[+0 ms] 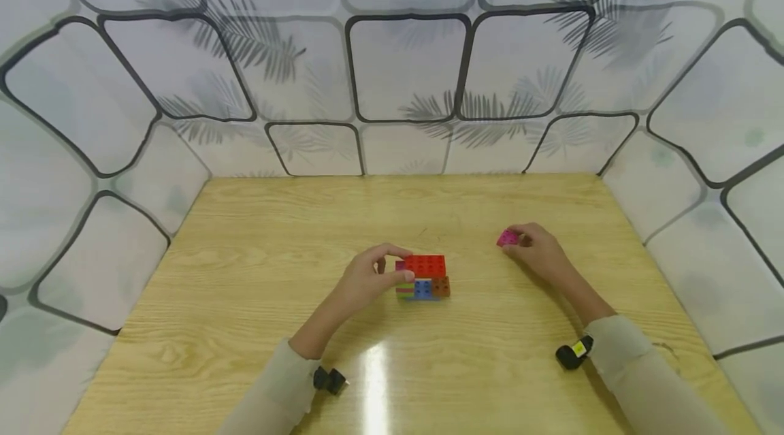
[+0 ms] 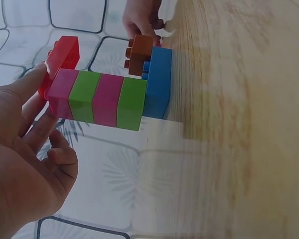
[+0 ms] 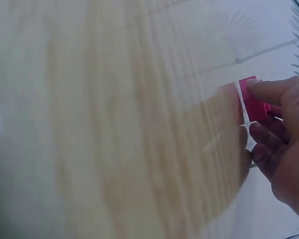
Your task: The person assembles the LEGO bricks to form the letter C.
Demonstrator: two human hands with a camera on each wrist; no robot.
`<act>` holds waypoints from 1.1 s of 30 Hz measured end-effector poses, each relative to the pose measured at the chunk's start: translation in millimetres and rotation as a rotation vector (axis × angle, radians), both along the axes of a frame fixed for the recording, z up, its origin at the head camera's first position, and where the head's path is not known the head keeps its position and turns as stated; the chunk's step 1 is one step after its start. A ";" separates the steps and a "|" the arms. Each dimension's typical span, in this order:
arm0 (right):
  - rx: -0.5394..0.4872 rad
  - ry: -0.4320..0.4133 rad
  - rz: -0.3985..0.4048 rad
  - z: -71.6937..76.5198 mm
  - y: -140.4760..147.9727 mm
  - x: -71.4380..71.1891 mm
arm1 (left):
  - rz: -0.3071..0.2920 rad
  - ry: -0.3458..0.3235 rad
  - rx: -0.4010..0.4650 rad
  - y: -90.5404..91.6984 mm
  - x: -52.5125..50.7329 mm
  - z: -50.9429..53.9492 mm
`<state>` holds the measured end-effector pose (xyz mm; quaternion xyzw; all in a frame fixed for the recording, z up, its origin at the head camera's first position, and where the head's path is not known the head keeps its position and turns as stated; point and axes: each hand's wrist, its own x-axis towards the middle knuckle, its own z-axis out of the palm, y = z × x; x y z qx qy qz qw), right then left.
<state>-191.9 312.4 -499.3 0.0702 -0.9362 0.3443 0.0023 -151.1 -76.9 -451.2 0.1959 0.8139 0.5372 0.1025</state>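
A small structure of toy building bricks stands on the table. Its column (image 2: pixel 105 99) alternates pink and green on a blue brick (image 2: pixel 159 89), with a brown brick (image 1: pixel 442 286) at the side. A red brick (image 1: pixel 427 265) lies across the column's top and overhangs. My left hand (image 1: pixel 367 278) holds the red brick's left end between thumb and fingers, its other fingers curled. Off to the right, my right hand (image 1: pixel 540 252) pinches a small pink brick (image 3: pixel 253 98) just above the table. The right fingers partly cover that brick.
The bricks are on a light wooden table (image 1: pixel 263 244) with a glossy surface. Patterned pale panels (image 1: pixel 404 67) enclose its back and sides. Both wrists carry small black devices (image 1: pixel 574 352) below the sleeves.
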 end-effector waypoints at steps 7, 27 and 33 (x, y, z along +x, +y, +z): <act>-0.062 -0.035 0.049 6.9 -15.8 10.7 | -0.016 0.046 -0.042 -0.7 -1.0 -0.2; -0.308 0.059 0.329 24.5 -95.0 53.4 | -0.097 0.145 -0.134 22.6 -8.4 7.8; -0.349 0.055 0.355 25.3 -105.3 57.4 | -0.105 0.145 -0.116 26.2 -11.1 5.1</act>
